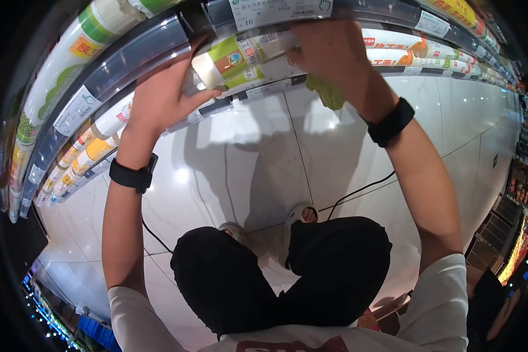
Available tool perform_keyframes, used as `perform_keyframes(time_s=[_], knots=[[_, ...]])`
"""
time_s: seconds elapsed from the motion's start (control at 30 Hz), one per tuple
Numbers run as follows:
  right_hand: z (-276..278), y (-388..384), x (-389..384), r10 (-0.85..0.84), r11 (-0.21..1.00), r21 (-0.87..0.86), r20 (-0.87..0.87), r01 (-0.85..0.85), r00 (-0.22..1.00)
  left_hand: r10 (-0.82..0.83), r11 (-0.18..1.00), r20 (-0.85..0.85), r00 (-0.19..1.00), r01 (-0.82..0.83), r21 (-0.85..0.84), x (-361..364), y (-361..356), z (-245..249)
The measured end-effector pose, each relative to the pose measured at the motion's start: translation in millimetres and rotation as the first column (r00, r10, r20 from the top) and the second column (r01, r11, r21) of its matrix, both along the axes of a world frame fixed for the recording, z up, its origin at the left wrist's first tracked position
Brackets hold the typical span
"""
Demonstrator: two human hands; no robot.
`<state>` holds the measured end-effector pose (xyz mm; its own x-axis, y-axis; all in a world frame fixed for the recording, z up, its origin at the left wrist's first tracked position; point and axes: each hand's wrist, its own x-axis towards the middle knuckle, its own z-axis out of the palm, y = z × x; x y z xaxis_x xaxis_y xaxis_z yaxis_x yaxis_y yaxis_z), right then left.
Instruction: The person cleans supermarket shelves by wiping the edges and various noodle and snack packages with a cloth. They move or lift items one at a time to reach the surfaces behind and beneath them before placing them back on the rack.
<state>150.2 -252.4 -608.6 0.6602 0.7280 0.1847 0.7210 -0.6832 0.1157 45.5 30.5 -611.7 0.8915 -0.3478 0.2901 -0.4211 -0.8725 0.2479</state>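
On the lower shelf, a cylindrical noodle pack (236,57) with a green, brown and white label lies lengthwise between my hands. My left hand (161,97) is at its left end, thumb stretched out to the right and fingers reaching up under the shelf edge, partly hidden. It seems to touch the pack's end. My right hand (334,58) is at the other end, with its fingertips against the pack. A crumpled green cloth (327,94) hangs beneath the right palm, held by fingers that are mostly hidden.
Overhead runs a shelf edge with a price tag (280,12). White and orange noodle packs (393,57) lie to the right, and more packs (91,154) to the left. A black cable (358,192) crosses the tiled floor (217,170) near my shoes.
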Motion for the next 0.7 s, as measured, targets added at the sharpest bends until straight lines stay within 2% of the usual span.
perform_keyframes(time_s=[0.07, 0.1, 0.17, 0.2, 0.23, 0.3, 0.37, 0.43, 0.5, 0.57, 0.6, 0.63, 0.7], knots=[[-5, 3, -9, -0.012, 0.998, 0.056, 0.01, 0.011, 1.0, 0.048, 0.998, -0.145, 0.988, -0.04, 0.056, 0, 8, -2], [-8, 5, -12, -0.027, 0.993, 0.113, 0.013, 0.025, 1.0, 0.052, 0.997, -0.144, 0.988, -0.043, 0.065, -1, 9, 1], [-15, 10, -14, -0.038, 0.984, 0.175, 0.018, 0.034, 0.999, 0.16, 0.987, -0.238, 0.958, -0.158, 0.029, 1, 4, 4], [-15, 11, -17, -0.097, 0.982, 0.16, -0.01, 0.097, 0.995, 0.117, 0.992, -0.113, 0.987, -0.11, 0.066, 3, 8, 0], [-16, 10, -17, -0.156, 0.977, 0.141, -0.036, 0.16, 0.987, 0.118, 0.992, -0.109, 0.987, -0.111, 0.066, 4, 12, -2], [-21, 10, -13, -0.155, 0.973, 0.163, -0.056, 0.162, 0.986, 0.133, 0.991, -0.063, 0.989, -0.133, 0.006, 5, 12, -4], [-26, 6, -17, -0.159, 0.97, 0.17, -0.087, 0.172, 0.983, 0.161, 0.987, -0.134, 0.978, -0.159, 0.023, 2, 6, 1], [-25, 2, -18, -0.075, 0.946, 0.308, -0.089, 0.099, 0.993, 0.2, 0.977, -0.294, 0.935, -0.167, 0.133, 3, -2, 9], [-22, -5, -17, -0.044, 0.949, 0.306, -0.091, 0.07, 0.995, 0.189, 0.981, -0.288, 0.939, -0.171, 0.089, 4, 2, -1], [-27, -8, -18, -0.05, 0.947, 0.309, -0.129, 0.088, 0.99, 0.089, 0.986, 0.002, 0.996, -0.088, 0.143, 5, 7, -12], [-33, -6, -19, -0.091, 0.953, 0.276, -0.123, 0.123, 0.988, 0.092, 0.99, -0.044, 0.995, -0.086, 0.114, 5, 7, -12], [-31, -6, -24, -0.11, 0.941, 0.303, -0.151, 0.152, 0.982, 0.069, 0.993, -0.037, 0.997, -0.065, 0.096, 5, 5, -12], [-34, -6, -31, -0.112, 0.911, 0.385, -0.11, 0.147, 0.988, 0.135, 0.985, -0.096, 0.986, -0.123, 0.118, 3, 6, -11]])
